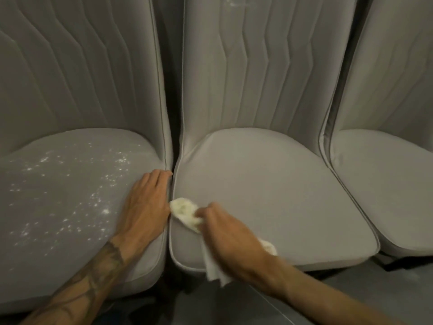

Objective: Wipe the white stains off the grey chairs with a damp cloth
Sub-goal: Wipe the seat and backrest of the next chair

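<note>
Three grey chairs stand side by side. The left chair's seat [70, 231] is speckled with white stains [77, 195]. The middle chair's seat [269, 195] looks plain grey, with a faint white mark [233, 4] high on its backrest. My right hand [229, 238] is shut on a white cloth [185, 213] and presses it on the middle seat's left front edge. Part of the cloth hangs below my wrist. My left hand [147, 205] lies flat, fingers together, on the right edge of the left seat, beside the gap between the chairs.
The right chair [386, 184] is partly in view at the frame's edge. A narrow dark gap [174, 113] separates the left and middle chairs. Grey floor [375, 289] shows below the seats at the lower right.
</note>
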The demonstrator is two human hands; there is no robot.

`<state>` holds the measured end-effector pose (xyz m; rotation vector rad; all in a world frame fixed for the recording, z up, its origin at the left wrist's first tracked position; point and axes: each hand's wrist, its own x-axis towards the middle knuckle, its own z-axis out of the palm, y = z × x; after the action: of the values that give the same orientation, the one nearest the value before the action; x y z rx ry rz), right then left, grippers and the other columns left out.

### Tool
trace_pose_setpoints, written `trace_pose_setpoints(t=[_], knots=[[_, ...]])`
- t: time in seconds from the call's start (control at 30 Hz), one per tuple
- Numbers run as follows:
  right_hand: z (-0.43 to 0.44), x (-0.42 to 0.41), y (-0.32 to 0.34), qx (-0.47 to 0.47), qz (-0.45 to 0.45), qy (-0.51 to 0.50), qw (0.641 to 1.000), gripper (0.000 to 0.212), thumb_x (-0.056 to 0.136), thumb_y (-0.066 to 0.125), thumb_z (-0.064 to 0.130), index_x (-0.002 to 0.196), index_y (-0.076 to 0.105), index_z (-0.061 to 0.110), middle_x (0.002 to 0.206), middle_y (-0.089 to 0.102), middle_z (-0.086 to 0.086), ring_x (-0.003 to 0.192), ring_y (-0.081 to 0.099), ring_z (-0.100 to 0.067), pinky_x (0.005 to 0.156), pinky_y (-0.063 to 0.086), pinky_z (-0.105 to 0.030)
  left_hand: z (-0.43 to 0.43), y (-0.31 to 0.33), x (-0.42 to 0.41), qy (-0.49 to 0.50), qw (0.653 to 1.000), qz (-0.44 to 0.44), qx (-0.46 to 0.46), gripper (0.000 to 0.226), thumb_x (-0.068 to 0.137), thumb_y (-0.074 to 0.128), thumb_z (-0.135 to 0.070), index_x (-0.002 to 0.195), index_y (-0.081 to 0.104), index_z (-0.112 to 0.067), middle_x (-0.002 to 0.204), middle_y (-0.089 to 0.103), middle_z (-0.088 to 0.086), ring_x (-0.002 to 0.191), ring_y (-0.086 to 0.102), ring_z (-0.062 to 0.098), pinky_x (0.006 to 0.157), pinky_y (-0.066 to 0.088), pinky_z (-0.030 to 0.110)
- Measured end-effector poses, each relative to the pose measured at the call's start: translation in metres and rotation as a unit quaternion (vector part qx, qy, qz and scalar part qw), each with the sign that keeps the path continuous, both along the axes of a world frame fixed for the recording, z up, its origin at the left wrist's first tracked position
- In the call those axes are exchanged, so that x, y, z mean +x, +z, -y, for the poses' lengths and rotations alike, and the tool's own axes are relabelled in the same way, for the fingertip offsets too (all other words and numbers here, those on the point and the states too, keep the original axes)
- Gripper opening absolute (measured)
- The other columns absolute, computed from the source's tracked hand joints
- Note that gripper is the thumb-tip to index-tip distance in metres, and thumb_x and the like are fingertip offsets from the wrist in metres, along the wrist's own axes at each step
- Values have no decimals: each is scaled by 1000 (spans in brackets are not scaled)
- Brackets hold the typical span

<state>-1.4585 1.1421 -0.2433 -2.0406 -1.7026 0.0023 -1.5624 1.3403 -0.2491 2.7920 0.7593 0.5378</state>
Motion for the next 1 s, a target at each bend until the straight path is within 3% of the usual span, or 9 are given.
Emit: trace_pose_setpoints(t=[0.1,0.2,0.37,0.47,0.57,0.73,0.83,0.9,1.0], knots=[[-10,-15,6,-27,-14,30,999,35,108,25,30,126,49,12,108,49,-9,90,51,-25,84,38,-34,1,1,-2,-3,1000,-10,-19,55,82,73,0,134,58,3,122,62,25,107,61,44,92,51,55],[14,20,11,-34,-29,-8,999,34,108,25,31,127,49,18,113,49,-5,101,51,-20,94,38,-31,-1,0,0,2,1000,0,-14,49,84,61,10,132,59,3,119,63,24,104,61,43,92,50,54],[37,70,13,-38,-34,-225,973,27,108,33,30,125,49,16,115,50,-4,104,55,-23,95,41,-34,1,2,0,3,1000,7,-6,45,84,43,-1,125,62,0,111,64,20,97,61,40,86,51,52],[-12,29,4,-21,-41,-151,987,29,109,33,34,118,52,15,115,55,-8,106,55,-24,101,40,-36,-1,-1,2,3,1000,8,-4,42,87,46,-2,125,62,0,113,64,20,99,62,40,87,51,52],[-42,7,5,-24,-5,-71,997,22,107,34,27,114,50,12,105,48,-9,88,51,-27,84,43,-41,-1,-2,1,8,1000,-5,-17,35,92,65,-2,127,62,-2,117,64,19,104,63,39,92,51,51],[-23,85,16,-56,-17,-116,992,23,108,32,23,121,49,15,112,49,-7,101,52,-25,89,37,-33,-2,2,3,4,1000,-18,19,42,82,53,-8,123,63,-8,111,64,12,97,61,34,84,52,46],[-10,145,18,-67,-1,-172,983,23,107,32,21,119,50,13,112,50,-8,103,52,-27,92,39,-35,-7,0,7,3,999,-28,39,39,84,49,-11,121,61,-13,104,60,6,90,60,32,78,50,44],[-1,189,20,-70,20,-230,970,21,106,34,18,117,50,10,111,50,-11,102,53,-31,91,40,-41,-10,4,15,28,999,-15,42,31,94,42,-19,118,60,-15,100,61,5,88,61,32,76,51,45],[8,252,22,-53,-17,-368,928,19,104,33,11,114,48,4,115,49,-19,102,55,-37,90,43,-47,-11,11,46,42,998,3,57,32,98,39,-27,117,60,-14,99,63,7,87,61,31,76,51,44]])
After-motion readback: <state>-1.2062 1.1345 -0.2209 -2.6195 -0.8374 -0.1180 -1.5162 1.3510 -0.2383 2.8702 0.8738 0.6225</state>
